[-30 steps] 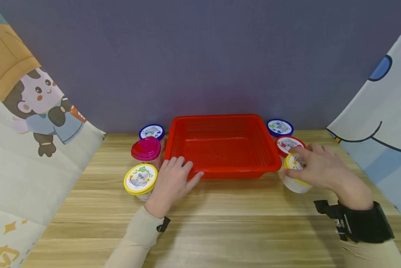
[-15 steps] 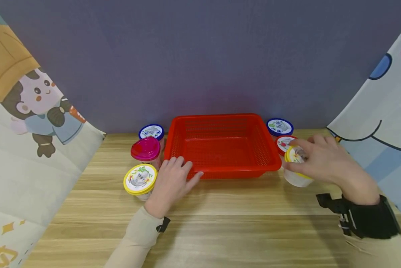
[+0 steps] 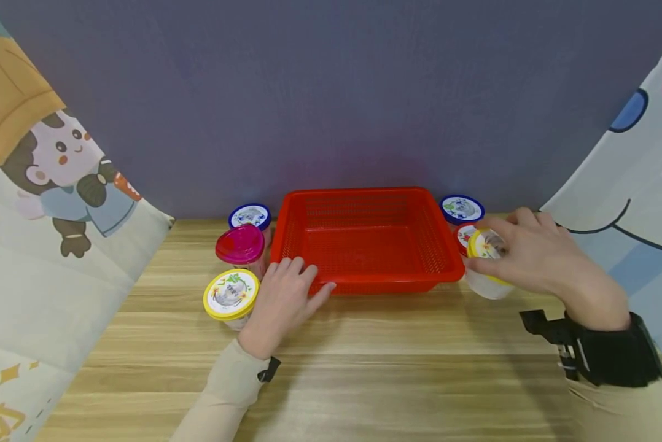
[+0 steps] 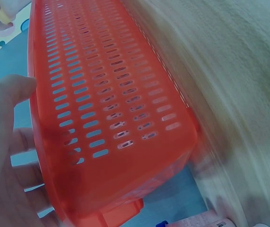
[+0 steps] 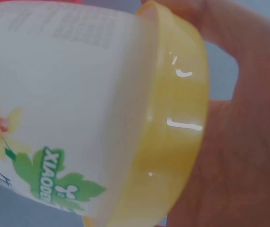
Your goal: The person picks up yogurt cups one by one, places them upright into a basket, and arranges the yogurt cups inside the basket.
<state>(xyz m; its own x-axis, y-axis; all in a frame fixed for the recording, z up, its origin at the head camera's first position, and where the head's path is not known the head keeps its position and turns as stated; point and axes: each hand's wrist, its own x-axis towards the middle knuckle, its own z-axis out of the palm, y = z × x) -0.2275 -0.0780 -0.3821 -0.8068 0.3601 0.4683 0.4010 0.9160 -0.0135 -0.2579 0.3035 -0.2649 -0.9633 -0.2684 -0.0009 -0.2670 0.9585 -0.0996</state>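
My right hand [image 3: 546,261] grips a white tub with a yellow lid [image 3: 482,252] by its lid, to the right of the red plastic basket [image 3: 366,287]. In the right wrist view the tub [image 5: 68,94] shows a flower and green leaf print. My left hand [image 3: 284,301] rests on the basket's front left corner. From the left wrist view, its thumb touches the rim and the other fingers pass behind it. Beside that hand stands another yellow-lidded tub [image 3: 231,294]. A red-lidded tub [image 3: 465,237] is partly hidden behind the gripped tub.
A blue-lidded tub [image 3: 462,209] stands at the back right. On the left are a tub with a magenta lid [image 3: 241,244] and another blue-lidded tub [image 3: 250,216]. A grey wall [image 3: 331,92] rises behind the basket, and printed cloths hang at both sides of the wooden table [image 3: 375,368].
My right hand and the yellow-lidded tub have moved up in the head view, covering more of the red-lidded tub. The left hand and basket have stayed put.
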